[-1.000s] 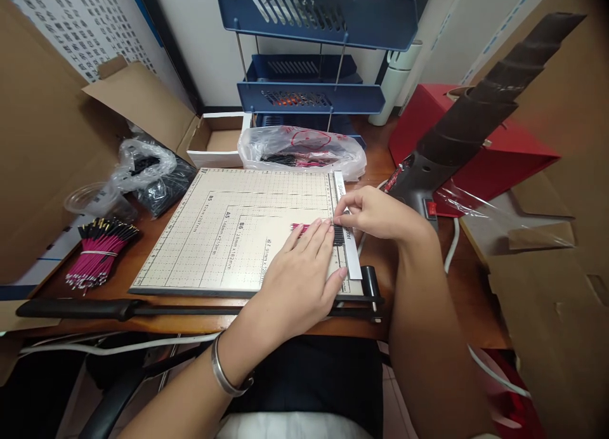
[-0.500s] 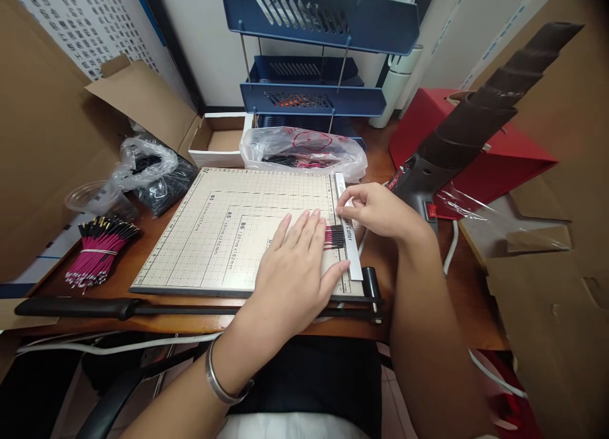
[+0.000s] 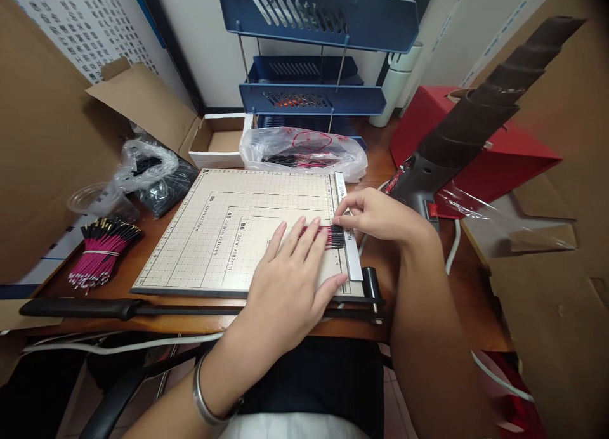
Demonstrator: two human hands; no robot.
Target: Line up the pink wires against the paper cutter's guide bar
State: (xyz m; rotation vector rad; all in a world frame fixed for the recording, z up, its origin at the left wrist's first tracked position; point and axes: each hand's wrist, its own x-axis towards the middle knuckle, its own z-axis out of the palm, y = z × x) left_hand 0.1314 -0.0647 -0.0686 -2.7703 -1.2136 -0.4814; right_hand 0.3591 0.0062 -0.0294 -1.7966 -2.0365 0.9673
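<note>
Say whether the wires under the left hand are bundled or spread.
Spread: the wires lie side by side on the cutter board, black ends toward the white strip; the left hand covers part.

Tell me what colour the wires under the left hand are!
The wires show deep pink and black, best in the head view.

The row of wires runs magenta to black; the paper cutter board is cream, ruled with a black grid. The wire bundle is magenta and black, gold-tipped; letter trays are navy, the bangle silver.
</note>
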